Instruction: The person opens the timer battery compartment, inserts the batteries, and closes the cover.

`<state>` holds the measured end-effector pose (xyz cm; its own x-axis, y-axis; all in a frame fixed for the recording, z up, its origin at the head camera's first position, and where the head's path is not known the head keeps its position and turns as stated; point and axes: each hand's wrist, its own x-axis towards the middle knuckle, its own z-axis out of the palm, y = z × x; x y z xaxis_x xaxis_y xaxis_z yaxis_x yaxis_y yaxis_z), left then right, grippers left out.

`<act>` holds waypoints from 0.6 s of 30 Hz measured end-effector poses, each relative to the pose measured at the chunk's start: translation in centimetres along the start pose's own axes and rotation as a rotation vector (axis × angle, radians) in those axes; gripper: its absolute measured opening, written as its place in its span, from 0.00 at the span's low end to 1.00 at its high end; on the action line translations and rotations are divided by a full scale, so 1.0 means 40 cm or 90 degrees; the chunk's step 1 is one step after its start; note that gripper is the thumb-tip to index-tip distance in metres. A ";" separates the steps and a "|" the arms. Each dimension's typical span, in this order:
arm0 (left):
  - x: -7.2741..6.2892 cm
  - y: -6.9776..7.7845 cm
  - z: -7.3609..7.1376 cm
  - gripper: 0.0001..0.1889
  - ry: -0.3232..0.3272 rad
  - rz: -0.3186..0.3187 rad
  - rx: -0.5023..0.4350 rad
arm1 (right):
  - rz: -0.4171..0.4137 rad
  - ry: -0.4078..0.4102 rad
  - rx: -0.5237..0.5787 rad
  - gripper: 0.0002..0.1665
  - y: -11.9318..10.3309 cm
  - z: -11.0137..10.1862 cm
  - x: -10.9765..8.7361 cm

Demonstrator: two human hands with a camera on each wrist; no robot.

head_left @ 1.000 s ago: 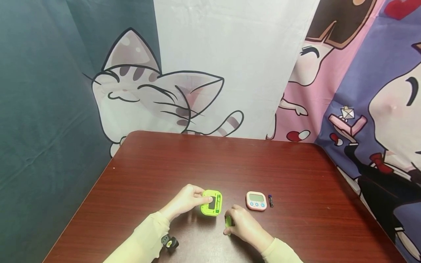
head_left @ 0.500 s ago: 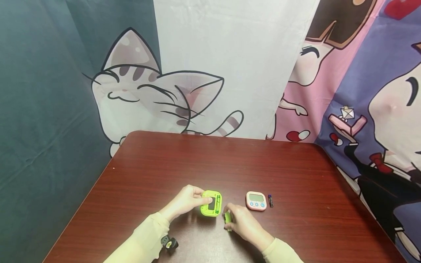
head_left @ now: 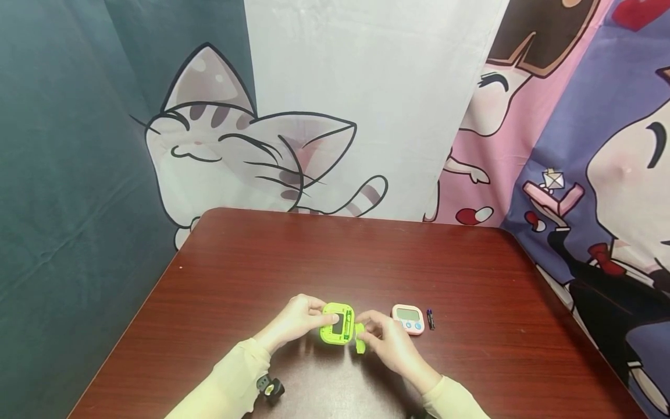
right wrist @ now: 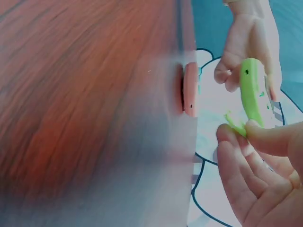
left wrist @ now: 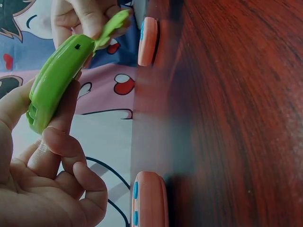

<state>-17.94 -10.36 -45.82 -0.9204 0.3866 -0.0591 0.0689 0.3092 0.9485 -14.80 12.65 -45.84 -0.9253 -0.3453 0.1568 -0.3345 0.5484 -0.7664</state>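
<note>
My left hand (head_left: 297, 319) grips a lime-green digital timer (head_left: 330, 334), thumb across its back. The back faces up in the head view, its battery slot (head_left: 348, 325) uncovered along the right side. Just right of it, my right hand (head_left: 392, 344) pinches a small lime-green battery cover (head_left: 360, 343) between thumb and fingers. In the left wrist view the battery cover (left wrist: 112, 29) meets the timer's far end (left wrist: 59, 80). The right wrist view has the cover (right wrist: 236, 126) at my fingertips, tilted beside the timer's lower end (right wrist: 253, 94).
A pink timer (head_left: 409, 314) with a grey screen lies behind my right hand, a small dark battery (head_left: 430, 319) to its right. Another pink timer (left wrist: 149, 201) shows low in the left wrist view. A patterned cloth (head_left: 377, 105) hangs beyond the wooden table (head_left: 251, 256).
My right hand has moved up with the battery cover, which has turned from edge-on to flatter and come close beside the timer's right edge. The left hand and timer have hardly moved.
</note>
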 end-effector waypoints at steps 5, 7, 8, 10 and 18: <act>-0.001 0.004 0.001 0.17 -0.002 -0.002 -0.018 | 0.038 0.047 0.082 0.20 -0.011 -0.007 0.005; -0.001 0.005 0.001 0.18 -0.003 0.001 -0.026 | 0.033 0.066 0.111 0.18 -0.013 -0.009 0.007; -0.001 0.005 0.000 0.18 -0.004 0.000 -0.029 | 0.030 0.073 0.122 0.17 -0.014 -0.011 0.007; -0.001 0.005 0.001 0.18 -0.004 0.002 -0.025 | 0.027 0.078 0.147 0.16 -0.018 -0.014 0.009; 0.000 0.005 0.010 0.19 0.041 0.020 0.060 | 0.107 0.116 0.299 0.16 -0.055 -0.018 0.021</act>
<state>-17.76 -9.94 -45.74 -0.9398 0.3417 -0.0075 0.1307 0.3796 0.9159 -14.96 11.70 -43.57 -0.9892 -0.1211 0.0821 -0.1022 0.1706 -0.9800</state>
